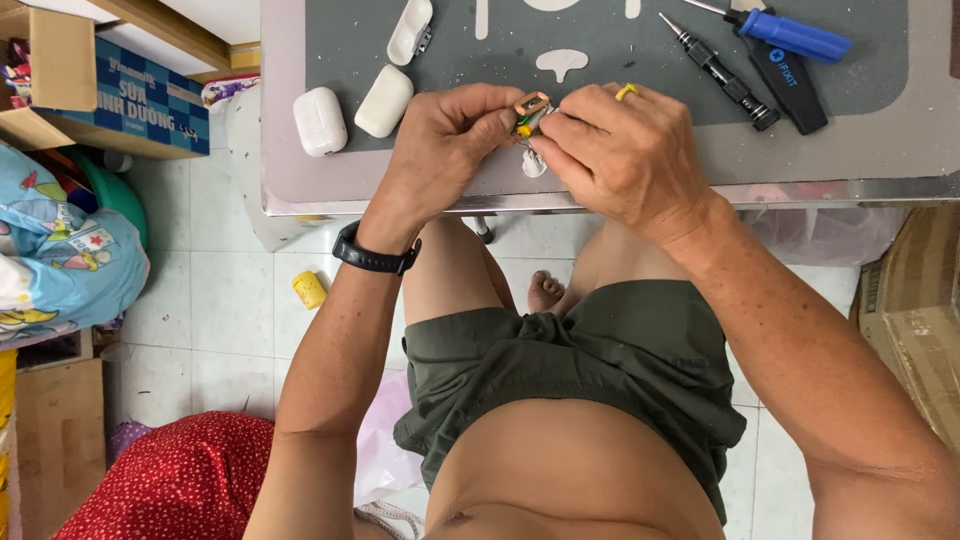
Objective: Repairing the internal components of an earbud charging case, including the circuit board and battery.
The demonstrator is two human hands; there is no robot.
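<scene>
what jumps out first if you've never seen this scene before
Both hands, left hand and right hand, meet at the table's near edge, pinching a small part with a yellow bit. Two white cases lie left of them on the mat; a blue screwdriver sits top right.

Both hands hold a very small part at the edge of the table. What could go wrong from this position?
1. The small part is pinched between the left hand and right hand right at the table edge; if it slips, it may fall to the tiled floor.
2. A small white piece under the hands also sits near that edge and could be knocked off.
</scene>
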